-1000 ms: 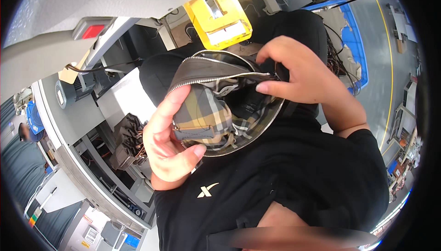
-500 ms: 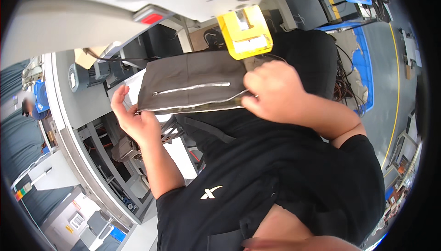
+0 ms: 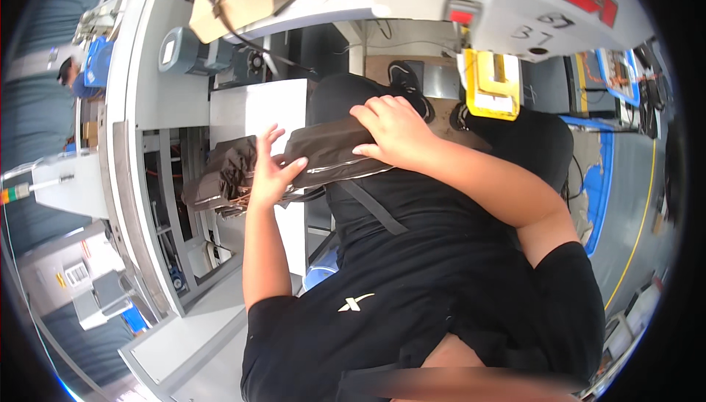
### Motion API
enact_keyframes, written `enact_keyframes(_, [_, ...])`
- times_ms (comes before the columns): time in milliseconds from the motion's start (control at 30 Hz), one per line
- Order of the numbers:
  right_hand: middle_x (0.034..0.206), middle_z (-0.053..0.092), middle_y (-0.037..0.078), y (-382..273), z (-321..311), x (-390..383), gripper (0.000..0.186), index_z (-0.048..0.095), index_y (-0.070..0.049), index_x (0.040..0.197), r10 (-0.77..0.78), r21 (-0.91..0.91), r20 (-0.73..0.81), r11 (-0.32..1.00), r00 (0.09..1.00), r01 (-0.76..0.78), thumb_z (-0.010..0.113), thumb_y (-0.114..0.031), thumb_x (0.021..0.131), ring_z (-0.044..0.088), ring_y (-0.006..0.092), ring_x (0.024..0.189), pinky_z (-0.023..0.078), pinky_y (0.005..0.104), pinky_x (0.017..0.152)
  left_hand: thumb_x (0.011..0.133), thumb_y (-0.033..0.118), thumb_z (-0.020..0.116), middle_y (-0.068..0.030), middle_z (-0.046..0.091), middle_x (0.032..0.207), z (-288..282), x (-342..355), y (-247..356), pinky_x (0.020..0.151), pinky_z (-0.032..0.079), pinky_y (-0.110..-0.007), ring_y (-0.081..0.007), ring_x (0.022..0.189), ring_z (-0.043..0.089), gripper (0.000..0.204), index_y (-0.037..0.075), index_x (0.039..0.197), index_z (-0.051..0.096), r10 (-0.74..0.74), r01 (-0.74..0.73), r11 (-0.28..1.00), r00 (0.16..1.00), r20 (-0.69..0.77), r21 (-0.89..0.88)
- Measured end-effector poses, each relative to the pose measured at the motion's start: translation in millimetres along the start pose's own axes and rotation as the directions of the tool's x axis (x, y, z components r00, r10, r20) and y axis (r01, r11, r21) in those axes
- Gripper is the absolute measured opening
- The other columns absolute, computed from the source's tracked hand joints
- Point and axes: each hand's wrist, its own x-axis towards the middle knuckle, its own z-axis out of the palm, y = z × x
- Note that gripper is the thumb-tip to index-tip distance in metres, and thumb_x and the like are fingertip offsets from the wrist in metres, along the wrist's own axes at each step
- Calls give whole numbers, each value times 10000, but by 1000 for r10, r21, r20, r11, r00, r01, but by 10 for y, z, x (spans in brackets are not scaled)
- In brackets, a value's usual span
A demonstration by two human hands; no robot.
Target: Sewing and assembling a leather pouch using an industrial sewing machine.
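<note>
Your single head-worn fisheye view looks steeply down your own torso, close to both hands, with the grey worktop curving along its left rim.
</note>
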Motion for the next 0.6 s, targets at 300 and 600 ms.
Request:
enact_keyframes(300, [1120, 640, 110, 90, 179, -490, 248, 702, -61, 1122, -265, 144, 114, 958, 958, 248, 720, -205, 921, 591, 282, 1153, 449, 412, 1033, 907, 128, 608, -36, 605, 1211, -304, -35, -1031, 808, 505, -289, -140, 1059, 596, 211, 72, 1095, 685, -191, 388, 645, 916, 353, -658])
enact_keyframes(600, [1022, 654, 40, 203, 156, -232, 378, 587, -9, 1225, 408, 567, 690, 209, 598, -797, 741, -120, 898, 598, 109, 864, 496, 267, 734, 954, 213, 706, -151, 620, 1355, 151, -16, -431, 1016, 489, -392, -259, 1246, 600, 550, 154, 1446, 470, -191, -69, 540, 960, -203, -839])
